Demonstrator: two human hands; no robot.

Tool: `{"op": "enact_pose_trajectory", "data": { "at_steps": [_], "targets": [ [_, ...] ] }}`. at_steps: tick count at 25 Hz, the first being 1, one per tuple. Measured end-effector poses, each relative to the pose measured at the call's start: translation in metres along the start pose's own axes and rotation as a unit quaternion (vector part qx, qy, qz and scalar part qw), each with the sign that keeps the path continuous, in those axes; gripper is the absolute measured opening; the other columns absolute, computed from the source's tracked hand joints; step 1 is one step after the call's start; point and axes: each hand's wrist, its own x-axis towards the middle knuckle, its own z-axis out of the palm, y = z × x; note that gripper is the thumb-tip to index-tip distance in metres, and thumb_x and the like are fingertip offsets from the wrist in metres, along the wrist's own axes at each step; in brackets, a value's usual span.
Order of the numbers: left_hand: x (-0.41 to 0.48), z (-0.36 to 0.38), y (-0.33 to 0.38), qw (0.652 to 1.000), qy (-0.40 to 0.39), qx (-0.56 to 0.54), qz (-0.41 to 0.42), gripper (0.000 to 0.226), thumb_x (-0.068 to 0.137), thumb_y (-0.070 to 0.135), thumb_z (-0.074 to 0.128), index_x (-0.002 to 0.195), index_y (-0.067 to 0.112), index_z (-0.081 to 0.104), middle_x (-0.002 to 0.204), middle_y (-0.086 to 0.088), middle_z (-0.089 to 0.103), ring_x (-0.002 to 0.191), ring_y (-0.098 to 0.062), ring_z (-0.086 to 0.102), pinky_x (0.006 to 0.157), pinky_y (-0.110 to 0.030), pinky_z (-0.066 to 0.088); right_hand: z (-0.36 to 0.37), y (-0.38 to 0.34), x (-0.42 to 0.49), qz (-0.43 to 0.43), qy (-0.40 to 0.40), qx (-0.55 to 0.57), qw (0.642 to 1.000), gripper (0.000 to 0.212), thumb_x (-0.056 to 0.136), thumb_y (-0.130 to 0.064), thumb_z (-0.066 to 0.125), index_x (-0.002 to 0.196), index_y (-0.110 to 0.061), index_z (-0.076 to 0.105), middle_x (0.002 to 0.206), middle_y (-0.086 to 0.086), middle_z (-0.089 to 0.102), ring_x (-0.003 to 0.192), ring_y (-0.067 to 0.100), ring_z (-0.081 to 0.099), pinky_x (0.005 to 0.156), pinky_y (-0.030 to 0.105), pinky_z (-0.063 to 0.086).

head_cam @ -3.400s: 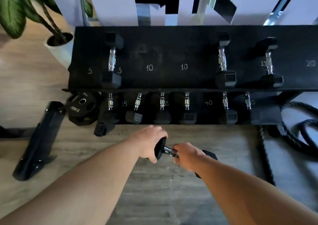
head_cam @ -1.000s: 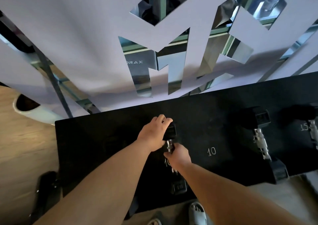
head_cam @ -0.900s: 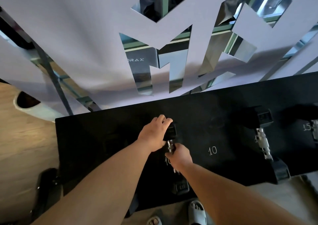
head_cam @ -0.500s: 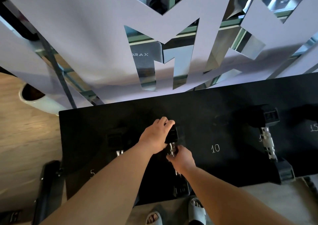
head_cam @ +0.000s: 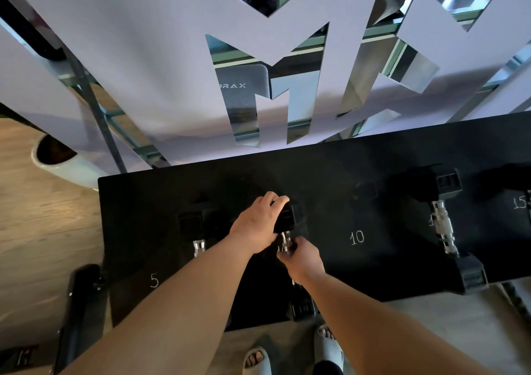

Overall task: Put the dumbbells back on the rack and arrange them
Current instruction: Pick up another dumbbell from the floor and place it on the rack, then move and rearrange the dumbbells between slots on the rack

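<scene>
A small black hex dumbbell [head_cam: 287, 222] with a chrome handle lies on the top shelf of the black rack [head_cam: 359, 173], lengthways from back to front. My left hand [head_cam: 257, 221] cups its far head. My right hand [head_cam: 301, 255] pinches the chrome handle just below. Its near head [head_cam: 301, 307] pokes out at the shelf's front edge. Another small dumbbell [head_cam: 195, 225] rests to the left, by the chalked "5". A larger dumbbell [head_cam: 445, 225] lies to the right, past the chalked "10".
A white wall panel with mirrored cut-outs rises right behind the rack. A white plant pot [head_cam: 61, 163] stands at the left on the wooden floor. A black bench leg [head_cam: 77, 317] lies lower left. My sandalled feet [head_cam: 326, 351] stand at the rack's front.
I have lifted the dumbbell from floor level onto the top shelf. In the last second the hands have barely moved; the view has tilted down a little, revealing the left dumbbell.
</scene>
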Motion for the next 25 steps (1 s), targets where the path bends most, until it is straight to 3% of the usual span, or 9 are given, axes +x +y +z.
{"op": "enact_pose_trajectory", "data": {
  "at_steps": [9, 13, 17, 25],
  "targets": [
    [-0.006, -0.016, 0.003, 0.999, -0.018, 0.027, -0.011, 0.088, 0.085, 0.033, 0.079, 0.158, 0.027, 0.028, 0.15, 0.004, 0.041, 0.131, -0.021, 0.046, 0.094, -0.037, 0.052, -0.013, -0.007, -0.011, -0.004, 0.014, 0.001, 1.0, 0.015, 0.094, -0.029, 0.07, 0.098, -0.027, 0.055, 0.085, -0.007, 0.063, 0.065, 0.008, 0.065, 0.045, 0.019, 0.042],
    [-0.021, -0.03, 0.002, 0.999, 0.0, 0.037, -0.017, 0.073, 0.088, 0.04, 0.074, 0.15, 0.027, 0.039, 0.143, 0.003, 0.049, 0.125, -0.02, 0.051, 0.093, -0.038, 0.053, -0.027, -0.013, -0.026, -0.021, 0.039, -0.004, 0.999, 0.015, 0.095, -0.035, 0.066, 0.104, -0.025, 0.059, 0.086, -0.007, 0.066, 0.066, 0.008, 0.065, 0.045, 0.02, 0.042],
    [-0.048, -0.05, 0.005, 0.998, 0.025, 0.05, -0.003, 0.056, 0.09, 0.042, 0.07, 0.141, 0.026, 0.051, 0.131, 0.005, 0.06, 0.115, -0.018, 0.058, 0.092, -0.038, 0.053, -0.035, -0.017, -0.054, -0.04, 0.05, -0.018, 0.998, 0.01, 0.095, -0.037, 0.063, 0.098, -0.028, 0.06, 0.087, -0.009, 0.067, 0.069, 0.006, 0.064, 0.047, 0.022, 0.045],
    [-0.128, -0.107, 0.023, 0.994, 0.081, 0.071, 0.011, 0.051, 0.091, 0.044, 0.069, 0.137, 0.027, 0.054, 0.125, 0.006, 0.063, 0.113, -0.017, 0.059, 0.095, -0.038, 0.048, -0.046, -0.036, -0.145, -0.071, 0.076, -0.002, 0.995, 0.012, 0.092, -0.034, 0.062, 0.101, -0.027, 0.065, 0.089, -0.006, 0.071, 0.07, 0.013, 0.07, 0.052, 0.027, 0.055]
  ]
}}
